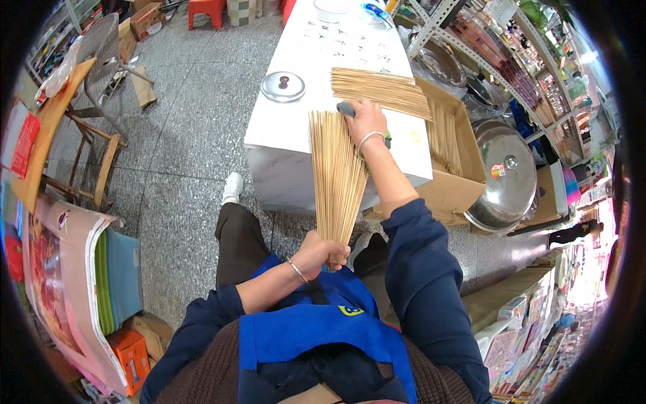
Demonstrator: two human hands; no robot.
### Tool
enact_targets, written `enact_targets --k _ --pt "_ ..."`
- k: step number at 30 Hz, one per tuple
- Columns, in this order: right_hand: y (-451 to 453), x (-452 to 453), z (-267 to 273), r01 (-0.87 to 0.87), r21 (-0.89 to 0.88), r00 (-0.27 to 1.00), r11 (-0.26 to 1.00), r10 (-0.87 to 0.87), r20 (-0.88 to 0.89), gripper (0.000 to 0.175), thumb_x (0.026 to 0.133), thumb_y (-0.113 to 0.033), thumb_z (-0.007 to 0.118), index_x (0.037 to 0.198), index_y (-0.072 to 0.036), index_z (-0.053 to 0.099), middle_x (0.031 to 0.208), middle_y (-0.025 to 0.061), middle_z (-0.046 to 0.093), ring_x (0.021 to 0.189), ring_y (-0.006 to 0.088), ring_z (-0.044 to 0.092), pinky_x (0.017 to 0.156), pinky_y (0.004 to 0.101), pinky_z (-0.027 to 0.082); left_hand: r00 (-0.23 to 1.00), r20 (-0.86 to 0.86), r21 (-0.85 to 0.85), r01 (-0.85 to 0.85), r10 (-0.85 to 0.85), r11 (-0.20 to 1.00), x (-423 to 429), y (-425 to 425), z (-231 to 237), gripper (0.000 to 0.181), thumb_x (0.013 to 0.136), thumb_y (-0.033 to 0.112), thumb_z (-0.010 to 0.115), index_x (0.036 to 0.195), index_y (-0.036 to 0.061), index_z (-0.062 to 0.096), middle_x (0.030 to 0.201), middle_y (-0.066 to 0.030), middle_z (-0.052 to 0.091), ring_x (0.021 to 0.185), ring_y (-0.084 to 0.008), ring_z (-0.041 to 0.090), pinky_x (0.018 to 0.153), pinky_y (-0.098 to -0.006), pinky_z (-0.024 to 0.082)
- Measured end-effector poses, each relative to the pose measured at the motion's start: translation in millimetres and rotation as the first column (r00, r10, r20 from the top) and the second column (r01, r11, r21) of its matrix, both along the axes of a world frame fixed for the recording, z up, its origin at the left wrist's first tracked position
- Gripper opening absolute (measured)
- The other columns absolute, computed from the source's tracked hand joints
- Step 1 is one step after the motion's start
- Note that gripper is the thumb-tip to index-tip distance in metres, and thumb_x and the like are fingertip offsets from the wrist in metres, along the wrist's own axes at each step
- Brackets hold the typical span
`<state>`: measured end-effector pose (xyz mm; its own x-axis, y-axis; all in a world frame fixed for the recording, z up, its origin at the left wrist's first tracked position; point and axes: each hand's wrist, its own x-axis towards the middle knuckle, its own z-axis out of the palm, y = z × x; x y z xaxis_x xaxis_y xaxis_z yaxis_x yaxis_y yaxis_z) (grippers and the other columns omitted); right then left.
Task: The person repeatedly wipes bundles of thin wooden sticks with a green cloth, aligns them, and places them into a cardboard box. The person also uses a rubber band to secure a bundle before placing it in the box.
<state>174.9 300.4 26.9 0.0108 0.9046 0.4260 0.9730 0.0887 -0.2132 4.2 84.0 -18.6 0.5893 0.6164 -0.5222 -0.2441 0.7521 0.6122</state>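
My left hand [319,255] is closed around the narrow lower end of a large bundle of thin bamboo sticks [335,171]. The sticks fan out away from me, and their far ends rest over the near edge of a white table [287,126]. At the upper right of the fan, my right hand [367,118] grips a grey rounded object [346,108], mostly hidden by the fingers. Something green and dark [387,139] shows beside the right wrist; whether it belongs to the grey object is unclear. Just beyond lies a second pile of sticks [378,91], set crosswise.
A metal pot lid [283,87] lies on the table's left side, with a bowl [331,10] at the far end. Right of the table, a cardboard box [454,187] holds more sticks, beside a large lidded metal pot [504,171]. A wooden stool [103,166] stands left.
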Motion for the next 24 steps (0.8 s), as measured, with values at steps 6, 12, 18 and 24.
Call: enact_targets --k 6,12,18,24 --pt "-60.4 -1.0 -16.2 -0.168 0.188 0.951 0.968 0.209 -0.227 0.035 0.076 -0.008 0.071 0.110 -0.017 0.069 0.111 0.0061 0.064 0.106 0.0300 0.056 0.089 0.0408 0.045 1.000 -0.020 -0.009 -0.018 0.018 1.000 2.0 -0.7 -2.2 0.024 0.072 0.002 0.071 0.092 -0.0012 0.060 0.074 -0.0098 0.063 0.059 -0.0193 0.063 0.049 -0.0315 0.053" --pt "-169.4 -23.0 -10.3 -0.356 0.099 0.877 0.929 0.369 -0.307 0.032 0.075 -0.001 0.068 0.106 -0.013 0.068 0.105 0.0104 0.064 0.101 0.0316 0.058 0.089 0.0400 0.046 1.000 -0.018 0.028 -0.005 0.006 1.000 -2.3 1.9 -11.2 0.018 0.075 0.002 0.069 0.090 -0.0007 0.061 0.074 -0.0097 0.064 0.060 -0.0201 0.064 0.050 -0.0319 0.053" --pt "-221.8 -5.3 26.4 -0.508 -0.212 0.744 0.835 0.302 -0.597 0.025 0.079 -0.002 0.067 0.104 -0.005 0.067 0.104 0.0118 0.066 0.102 0.0256 0.062 0.092 0.0345 0.047 0.988 0.154 0.088 -0.002 -0.012 0.996 -39.1 -4.2 -18.2 0.032 0.075 0.001 0.068 0.104 -0.0002 0.055 0.073 -0.0072 0.058 0.060 -0.0192 0.058 0.050 -0.0328 0.049" --pt "-138.5 25.5 65.5 -0.111 0.048 0.858 0.993 0.120 -0.500 0.027 0.085 -0.019 0.067 0.108 -0.004 0.068 0.105 0.0162 0.068 0.098 0.0303 0.065 0.086 0.0357 0.049 0.995 0.068 0.296 -0.090 0.073 0.951 -94.0 -34.8 3.1 0.033 0.072 0.000 0.071 0.102 -0.0035 0.057 0.072 -0.0092 0.062 0.058 -0.0181 0.060 0.050 -0.0302 0.050"
